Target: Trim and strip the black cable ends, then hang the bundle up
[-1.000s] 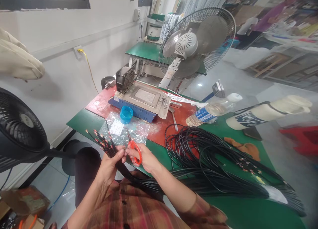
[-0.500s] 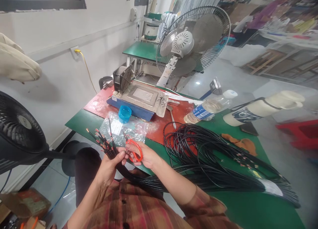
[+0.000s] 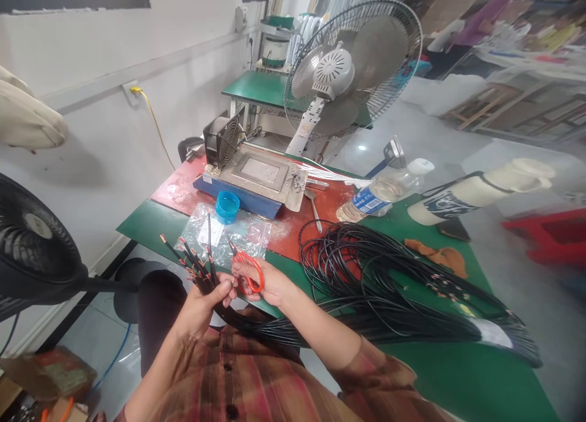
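Observation:
My left hand (image 3: 204, 306) is closed round a bundle of black cables (image 3: 196, 269), whose stripped ends with reddish and copper-coloured strands fan out above it. My right hand (image 3: 263, 283) holds red-handled scissors (image 3: 256, 274), blades pointing up and away. The fingertips of both hands meet beside the bundle; what lies between them is too small to make out. From my left hand the cables run under my right forearm to a large coiled heap of black cable (image 3: 366, 275) on the green table (image 3: 494, 379).
A blue soldering pot (image 3: 238, 196) with a small fan (image 3: 222, 142) stands beyond a blue tub (image 3: 227, 207) and a plastic bag (image 3: 247, 239). To the right are a spoon (image 3: 315, 211), a water bottle (image 3: 375, 196) and a white flask (image 3: 476, 196). A large fan (image 3: 332, 74) rises behind.
The view has shifted slightly, so the background sits a little further left and higher. Both hands keep their hold on the cables and the scissors, with hardly any movement.

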The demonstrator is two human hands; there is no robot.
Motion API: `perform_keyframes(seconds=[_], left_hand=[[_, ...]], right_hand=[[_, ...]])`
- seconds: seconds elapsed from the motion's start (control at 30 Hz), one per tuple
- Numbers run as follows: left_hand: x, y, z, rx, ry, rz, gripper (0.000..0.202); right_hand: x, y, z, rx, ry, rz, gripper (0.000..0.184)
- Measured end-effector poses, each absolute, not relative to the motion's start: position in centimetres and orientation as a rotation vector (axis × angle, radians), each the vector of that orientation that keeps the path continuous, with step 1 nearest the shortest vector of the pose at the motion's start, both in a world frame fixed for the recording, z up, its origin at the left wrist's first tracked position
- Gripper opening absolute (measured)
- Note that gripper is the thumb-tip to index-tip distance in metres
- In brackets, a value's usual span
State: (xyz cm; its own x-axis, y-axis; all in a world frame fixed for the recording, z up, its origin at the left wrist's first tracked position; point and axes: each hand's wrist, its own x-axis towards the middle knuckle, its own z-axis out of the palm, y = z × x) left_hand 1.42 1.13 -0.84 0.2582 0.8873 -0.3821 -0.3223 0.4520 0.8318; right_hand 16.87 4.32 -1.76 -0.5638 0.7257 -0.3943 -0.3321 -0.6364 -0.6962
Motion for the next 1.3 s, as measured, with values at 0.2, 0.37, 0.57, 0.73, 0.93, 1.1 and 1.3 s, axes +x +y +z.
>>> perform_keyframes(seconds=[0.2,0.37,0.57,0.73,0.93,1.1,1.3], left_hand=[[1.4,1.1,-0.9,0.704,0.974,0.894,0.02],[1.6,1.2,-0.8,0.697,0.977,0.884,0.02],[1.6,1.2,-0.8,0.711,1.003,0.897,0.022],[1.7,1.2,-0.8,0.734,1.015,0.929,0.02],[2.0,1.4,-0.6,0.747,1.06,0.987,0.022],[2.0,1.5,-0.4,0.714,1.078,1.017,0.023],[1.6,1.8,-0.7,0.522,1.058,1.04,0.022]], right_hand=[[17.0,4.6,-1.5,-0.819,-0.83,2.252,0.039],[17.6,5.1,-0.5,-0.844,-0.852,2.272,0.039],[17.9,5.2,-0.5,-0.86,-0.849,2.209,0.038],[17.7,5.0,-0.6,-0.895,-0.879,2.175,0.038],[17.8,5.1,0.1,-1.004,-0.977,2.091,0.038],[17.9,4.9,-0.2,-1.034,-1.099,1.933,0.038],[18.1,3.4,-1.9,-1.093,-1.791,0.837,0.02]])
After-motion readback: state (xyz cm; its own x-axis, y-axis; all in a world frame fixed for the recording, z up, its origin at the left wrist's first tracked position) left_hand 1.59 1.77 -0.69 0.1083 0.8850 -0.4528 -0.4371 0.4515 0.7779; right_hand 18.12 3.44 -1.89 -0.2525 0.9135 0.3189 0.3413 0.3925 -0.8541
